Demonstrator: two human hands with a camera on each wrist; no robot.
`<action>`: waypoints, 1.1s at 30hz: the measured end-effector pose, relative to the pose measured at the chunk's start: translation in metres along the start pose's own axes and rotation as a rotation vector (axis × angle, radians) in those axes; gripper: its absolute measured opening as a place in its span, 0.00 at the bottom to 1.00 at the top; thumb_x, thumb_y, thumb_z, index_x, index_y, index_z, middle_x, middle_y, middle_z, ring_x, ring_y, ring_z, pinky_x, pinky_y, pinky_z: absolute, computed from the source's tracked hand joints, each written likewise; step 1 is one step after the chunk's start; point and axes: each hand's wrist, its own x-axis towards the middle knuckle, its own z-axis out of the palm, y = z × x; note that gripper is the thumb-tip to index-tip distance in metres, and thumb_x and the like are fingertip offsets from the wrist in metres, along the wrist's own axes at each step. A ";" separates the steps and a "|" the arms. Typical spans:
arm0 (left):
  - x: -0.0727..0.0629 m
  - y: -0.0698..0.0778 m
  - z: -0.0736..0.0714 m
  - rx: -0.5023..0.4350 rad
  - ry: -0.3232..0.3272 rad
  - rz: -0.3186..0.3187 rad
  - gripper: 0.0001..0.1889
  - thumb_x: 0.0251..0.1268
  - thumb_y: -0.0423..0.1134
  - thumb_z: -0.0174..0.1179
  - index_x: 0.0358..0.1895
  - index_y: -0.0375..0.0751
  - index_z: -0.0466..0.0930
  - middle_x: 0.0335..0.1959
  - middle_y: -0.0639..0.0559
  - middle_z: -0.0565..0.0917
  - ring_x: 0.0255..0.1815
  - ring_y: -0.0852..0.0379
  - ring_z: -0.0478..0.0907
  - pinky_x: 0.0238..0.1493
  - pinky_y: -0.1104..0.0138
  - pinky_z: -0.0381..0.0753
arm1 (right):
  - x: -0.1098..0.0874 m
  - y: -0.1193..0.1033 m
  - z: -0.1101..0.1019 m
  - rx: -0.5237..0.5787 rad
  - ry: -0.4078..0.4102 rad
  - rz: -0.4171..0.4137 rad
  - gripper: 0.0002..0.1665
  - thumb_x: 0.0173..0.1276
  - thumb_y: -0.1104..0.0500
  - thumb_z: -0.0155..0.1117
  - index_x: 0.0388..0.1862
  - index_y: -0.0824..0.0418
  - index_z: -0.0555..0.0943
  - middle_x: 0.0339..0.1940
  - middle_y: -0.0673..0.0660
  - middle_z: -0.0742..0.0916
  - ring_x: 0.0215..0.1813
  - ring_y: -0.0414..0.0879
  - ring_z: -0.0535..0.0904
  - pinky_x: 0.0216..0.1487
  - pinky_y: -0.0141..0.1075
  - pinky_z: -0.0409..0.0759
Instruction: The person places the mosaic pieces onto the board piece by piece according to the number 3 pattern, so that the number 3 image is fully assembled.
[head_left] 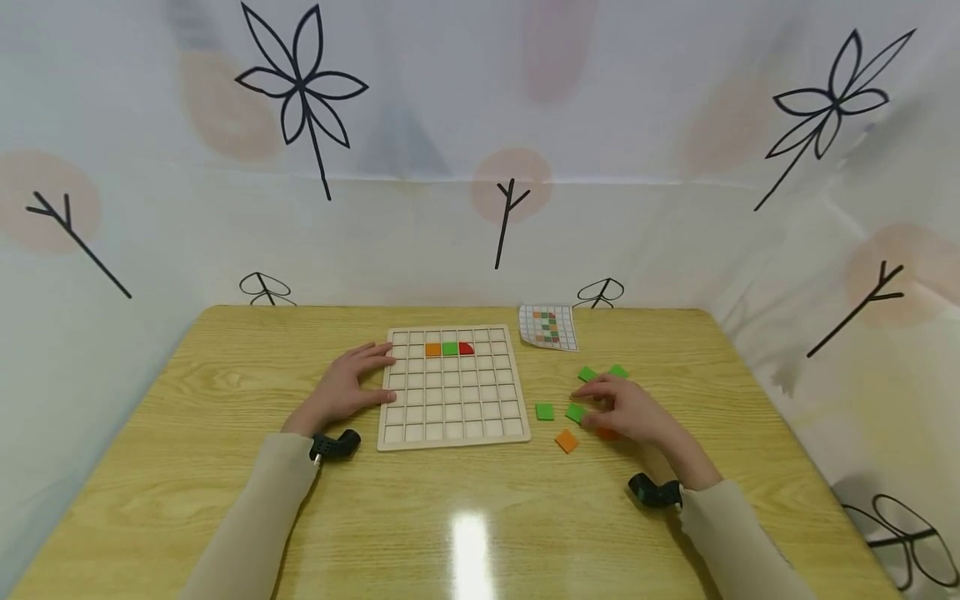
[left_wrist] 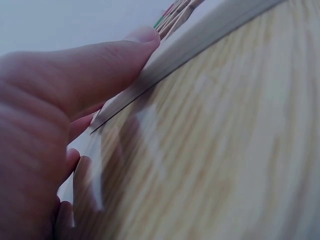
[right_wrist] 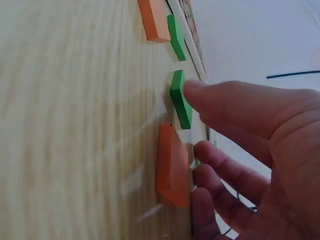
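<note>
My left hand [head_left: 347,385] rests at the left edge of a wooden grid board [head_left: 453,445], fingers on its rim and thumb touching its side. In the board's second row sit an orange square tile [head_left: 432,349], a green one [head_left: 450,348] and a red quarter-round tile [head_left: 466,348], side by side. Over the loose tiles right of the board is my right hand [head_left: 628,408], loosely bent with nothing seen in its grasp. In the right wrist view its thumb is at a green tile [right_wrist: 180,100]; whether they touch I cannot tell. An orange tile [right_wrist: 172,165] lies beside it.
A printed pattern card [head_left: 549,327] with coloured squares lies behind the board's right corner. Other loose tiles include a green one [head_left: 544,412], an orange one [head_left: 566,441] and two farther green ones. A patterned cloth [head_left: 420,233] hangs behind the wooden table [head_left: 390,517].
</note>
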 end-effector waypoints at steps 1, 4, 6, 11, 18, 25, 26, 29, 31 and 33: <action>0.000 0.000 0.000 0.001 0.000 -0.001 0.34 0.61 0.52 0.70 0.67 0.39 0.76 0.75 0.45 0.65 0.77 0.40 0.53 0.73 0.39 0.48 | 0.000 0.000 0.000 0.000 -0.009 0.002 0.24 0.64 0.55 0.73 0.58 0.59 0.83 0.54 0.57 0.80 0.40 0.48 0.72 0.39 0.39 0.74; 0.000 0.001 0.002 -0.002 0.001 0.000 0.34 0.61 0.52 0.70 0.67 0.39 0.76 0.75 0.46 0.65 0.77 0.40 0.53 0.73 0.39 0.48 | 0.001 0.000 -0.001 -0.006 -0.027 0.003 0.25 0.63 0.55 0.74 0.59 0.59 0.83 0.53 0.56 0.79 0.40 0.48 0.71 0.39 0.39 0.73; 0.001 0.001 0.003 -0.009 -0.001 0.000 0.34 0.61 0.53 0.70 0.67 0.39 0.76 0.75 0.46 0.65 0.77 0.40 0.53 0.73 0.39 0.48 | 0.001 0.000 -0.002 -0.020 -0.030 0.006 0.25 0.62 0.55 0.75 0.58 0.58 0.83 0.52 0.55 0.79 0.41 0.48 0.71 0.40 0.40 0.72; 0.002 0.002 0.004 -0.015 -0.003 -0.012 0.34 0.61 0.53 0.70 0.67 0.40 0.76 0.76 0.47 0.65 0.78 0.40 0.52 0.74 0.40 0.47 | 0.003 0.001 -0.002 -0.031 -0.045 0.006 0.27 0.60 0.55 0.76 0.58 0.58 0.84 0.50 0.55 0.78 0.42 0.49 0.70 0.40 0.41 0.71; 0.002 0.003 0.002 0.004 -0.006 -0.014 0.34 0.60 0.53 0.70 0.67 0.40 0.76 0.76 0.47 0.65 0.78 0.41 0.52 0.73 0.40 0.48 | 0.005 -0.001 -0.001 -0.028 -0.042 0.010 0.24 0.58 0.57 0.77 0.54 0.57 0.86 0.50 0.55 0.78 0.42 0.49 0.70 0.40 0.41 0.72; 0.001 0.001 0.001 0.009 -0.002 -0.013 0.34 0.61 0.53 0.69 0.67 0.40 0.76 0.76 0.47 0.65 0.78 0.40 0.53 0.73 0.40 0.47 | 0.008 -0.001 -0.001 -0.040 -0.033 0.004 0.20 0.58 0.58 0.77 0.51 0.58 0.87 0.45 0.53 0.79 0.41 0.48 0.70 0.40 0.40 0.71; 0.001 0.001 0.001 0.009 -0.003 -0.014 0.34 0.61 0.53 0.69 0.67 0.40 0.76 0.76 0.47 0.65 0.78 0.40 0.52 0.73 0.40 0.47 | 0.008 -0.001 0.000 -0.039 -0.031 0.005 0.20 0.58 0.58 0.77 0.50 0.58 0.88 0.44 0.53 0.79 0.40 0.48 0.70 0.39 0.40 0.71; 0.001 -0.001 0.002 0.011 -0.004 -0.017 0.34 0.60 0.54 0.69 0.67 0.40 0.76 0.76 0.48 0.65 0.78 0.41 0.52 0.74 0.40 0.47 | 0.009 -0.002 0.000 -0.037 -0.030 0.020 0.19 0.58 0.59 0.77 0.49 0.57 0.88 0.44 0.52 0.79 0.40 0.48 0.70 0.39 0.40 0.71; 0.001 -0.001 0.002 0.013 -0.004 -0.018 0.34 0.60 0.54 0.69 0.67 0.40 0.76 0.76 0.48 0.65 0.78 0.41 0.52 0.74 0.40 0.47 | 0.009 -0.002 0.001 -0.041 -0.028 0.029 0.18 0.58 0.58 0.77 0.49 0.56 0.88 0.44 0.52 0.79 0.40 0.48 0.71 0.40 0.41 0.71; 0.001 -0.001 0.002 0.014 -0.003 -0.017 0.34 0.60 0.53 0.69 0.67 0.40 0.76 0.76 0.47 0.65 0.78 0.41 0.53 0.74 0.40 0.47 | 0.009 -0.003 0.001 -0.046 -0.026 0.035 0.18 0.58 0.58 0.77 0.48 0.56 0.87 0.45 0.52 0.80 0.41 0.47 0.71 0.41 0.41 0.72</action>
